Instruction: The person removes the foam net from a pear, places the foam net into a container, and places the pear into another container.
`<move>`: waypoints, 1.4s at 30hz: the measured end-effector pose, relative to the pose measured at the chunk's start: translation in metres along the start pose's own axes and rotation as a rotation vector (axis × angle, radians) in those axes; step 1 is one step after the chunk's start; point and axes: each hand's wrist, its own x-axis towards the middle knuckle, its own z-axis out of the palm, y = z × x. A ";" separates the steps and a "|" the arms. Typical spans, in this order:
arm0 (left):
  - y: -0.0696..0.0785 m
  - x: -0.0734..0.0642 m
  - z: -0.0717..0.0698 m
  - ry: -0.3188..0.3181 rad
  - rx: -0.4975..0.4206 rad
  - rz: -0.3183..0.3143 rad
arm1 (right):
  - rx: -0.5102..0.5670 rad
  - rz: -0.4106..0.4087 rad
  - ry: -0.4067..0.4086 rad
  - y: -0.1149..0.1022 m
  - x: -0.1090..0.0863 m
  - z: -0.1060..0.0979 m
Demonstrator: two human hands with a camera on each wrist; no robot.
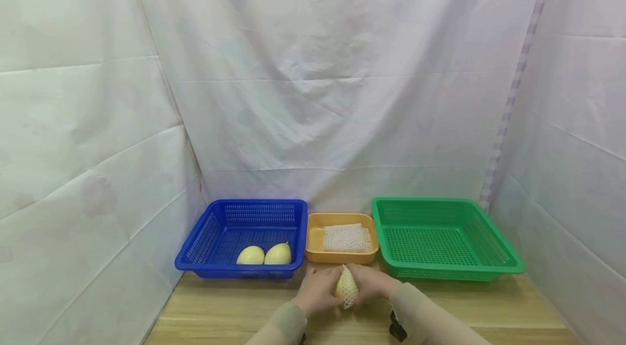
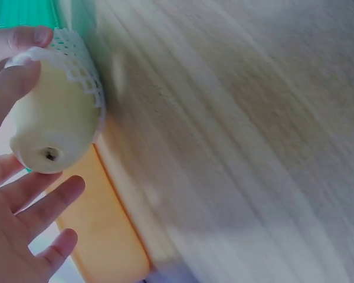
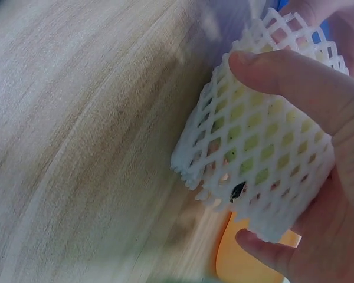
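Observation:
Close over the wooden table, both hands hold a pale yellow pear (image 2: 56,121) partly covered by a white foam net sleeve (image 3: 256,138). My left hand (image 1: 317,289) grips the pear from the left, its thumb near the net's edge and the other fingers spread under the bare end. That end, with its dark hollow, sticks out of the net in the left wrist view. From the right, my right hand (image 1: 374,281) grips the net round the pear, thumb lying across the mesh. The pear's dark stem shows through the net in the right wrist view.
At the left stands a blue basket (image 1: 239,271) with two pale yellow pears (image 1: 277,253). A small orange tray (image 1: 315,239) behind the hands holds flat white foam nets (image 1: 342,237). A green basket (image 1: 455,269) stands at the right. Hanging white cloth (image 1: 313,117) surrounds the table (image 1: 220,307).

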 end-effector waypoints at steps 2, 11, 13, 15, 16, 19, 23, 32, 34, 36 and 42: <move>0.004 0.000 0.000 -0.001 0.053 0.005 | 0.008 -0.002 -0.002 0.001 0.000 0.001; 0.014 0.001 0.000 0.007 0.301 0.027 | -0.004 -0.020 0.035 -0.004 -0.002 0.004; 0.015 0.002 0.001 -0.003 0.331 0.031 | -0.012 -0.005 0.043 -0.004 -0.001 0.006; 0.016 0.002 0.001 -0.006 0.349 0.034 | -0.014 0.008 0.048 -0.005 -0.001 0.008; 0.015 0.002 0.002 -0.004 0.357 0.037 | -0.014 0.014 0.050 -0.005 -0.001 0.008; 0.015 0.001 0.002 0.012 0.366 0.048 | -0.005 0.020 0.054 -0.005 0.000 0.010; 0.014 0.000 0.001 0.033 0.369 0.068 | 0.012 0.016 0.059 -0.005 0.000 0.011; 0.014 -0.001 -0.001 0.041 0.362 0.090 | -0.034 0.016 0.066 -0.008 -0.002 0.008; 0.015 -0.001 -0.002 0.044 0.357 0.092 | -0.028 0.017 0.065 -0.008 -0.003 0.007; 0.015 -0.002 -0.003 0.050 0.354 0.095 | -0.021 0.016 0.064 -0.008 -0.004 0.005; 0.017 -0.004 -0.005 0.054 0.340 0.102 | -0.012 0.026 0.048 -0.006 -0.004 0.002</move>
